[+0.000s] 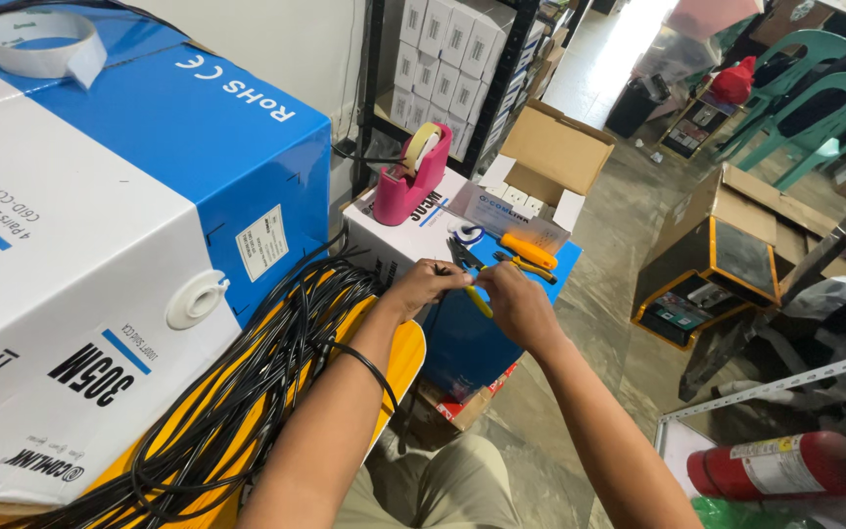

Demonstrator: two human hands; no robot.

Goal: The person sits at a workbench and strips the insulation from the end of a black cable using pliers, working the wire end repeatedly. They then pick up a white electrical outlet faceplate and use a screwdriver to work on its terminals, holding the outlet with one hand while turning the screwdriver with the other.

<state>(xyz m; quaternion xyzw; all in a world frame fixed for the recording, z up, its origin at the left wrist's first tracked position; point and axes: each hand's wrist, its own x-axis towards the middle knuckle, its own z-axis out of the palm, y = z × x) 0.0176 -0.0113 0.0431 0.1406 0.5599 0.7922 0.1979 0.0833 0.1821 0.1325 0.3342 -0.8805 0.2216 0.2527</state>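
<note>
head camera, looking down, hands [472, 294] close

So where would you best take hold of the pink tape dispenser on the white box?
Probably by the low, narrow rear half of the pink tape dispenser, coming down from above with fingers on its two flat sides. The tape roll stands upright in the higher end, and the cutter end is best avoided. It sits apart from both the left hand and the right hand, unobstructed on the white box.

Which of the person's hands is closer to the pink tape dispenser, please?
Left. The left hand sits just below and right of the pink tape dispenser; the right hand lies farther right, beyond the left.
</note>
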